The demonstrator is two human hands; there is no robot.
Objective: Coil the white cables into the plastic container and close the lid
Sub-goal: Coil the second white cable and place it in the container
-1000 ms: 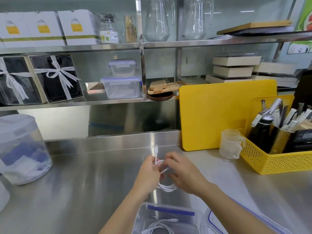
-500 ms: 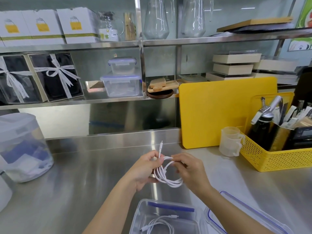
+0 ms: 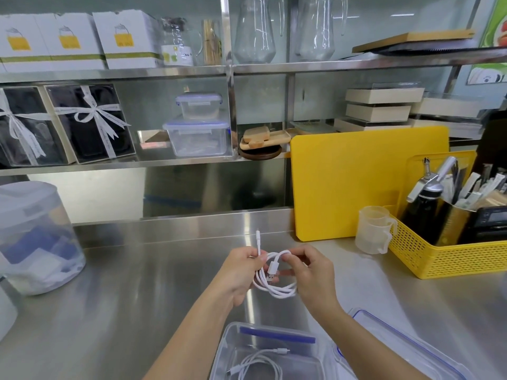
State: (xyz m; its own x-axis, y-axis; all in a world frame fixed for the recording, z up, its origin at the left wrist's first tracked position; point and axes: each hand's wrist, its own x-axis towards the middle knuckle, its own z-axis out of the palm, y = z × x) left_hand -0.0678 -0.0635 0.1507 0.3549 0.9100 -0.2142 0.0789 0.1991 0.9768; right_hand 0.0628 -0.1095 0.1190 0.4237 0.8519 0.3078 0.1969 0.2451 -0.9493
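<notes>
We hold the white cable (image 3: 274,286) up off the steel counter (image 3: 131,297), just beyond the open plastic container (image 3: 233,341), probably so the loops hang free and can be gathered evenly before they go in. Our left hand (image 3: 240,272) is curled shut around one side of the coil, pinning the strands against the palm, with one thin plug end sticking straight up above the thumb. Our right hand (image 3: 310,275) pinches the top of the loop between thumb and fingertips, the USB plug dangling in the gap between the hands; that hand seems to be guiding the last turn. Both forearms reach forward from the bottom of the view, wrists turned inward toward each other. Another coiled cable (image 3: 260,366) already lies inside the container, and the lid (image 3: 397,341) rests off on the counter just to its right, so closing is not yet done.
</notes>
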